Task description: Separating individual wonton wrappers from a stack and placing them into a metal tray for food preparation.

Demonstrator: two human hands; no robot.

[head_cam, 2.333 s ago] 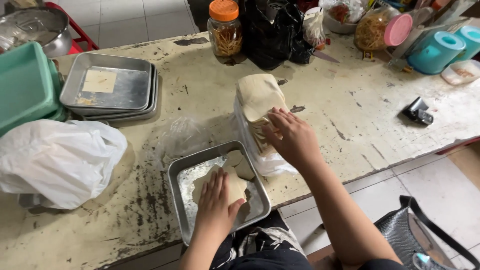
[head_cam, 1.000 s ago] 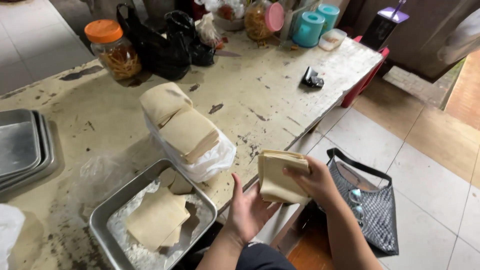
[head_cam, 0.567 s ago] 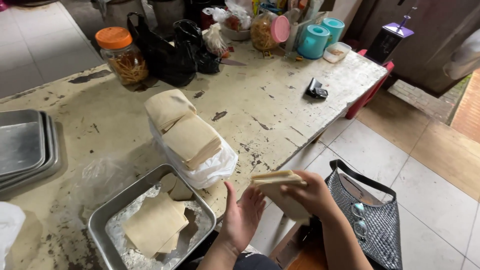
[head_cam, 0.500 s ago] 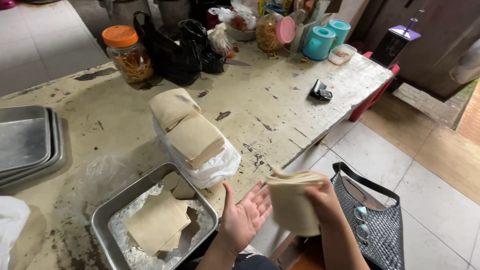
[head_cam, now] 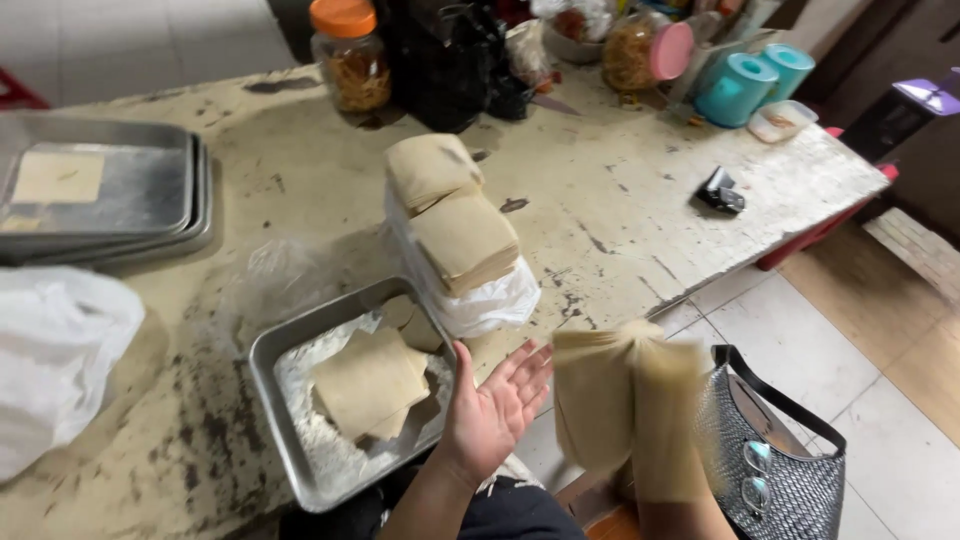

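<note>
R hand hidden behind blurred sheets (head_cam: 625, 410), gripping them off table edge. L hand (head_cam: 492, 410) was open, palm up, empty, beside tray (head_cam: 272, 360). Few sheets already lay in floured tray; big stack (head_cam: 455, 225) in bag untouched, most left.

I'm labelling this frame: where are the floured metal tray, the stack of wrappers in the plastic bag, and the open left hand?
floured metal tray (head_cam: 262, 362), head view, bare left rim.
stack of wrappers (head_cam: 465, 238), head view, top sheet.
left hand (head_cam: 487, 415), head view, open palm.
</note>
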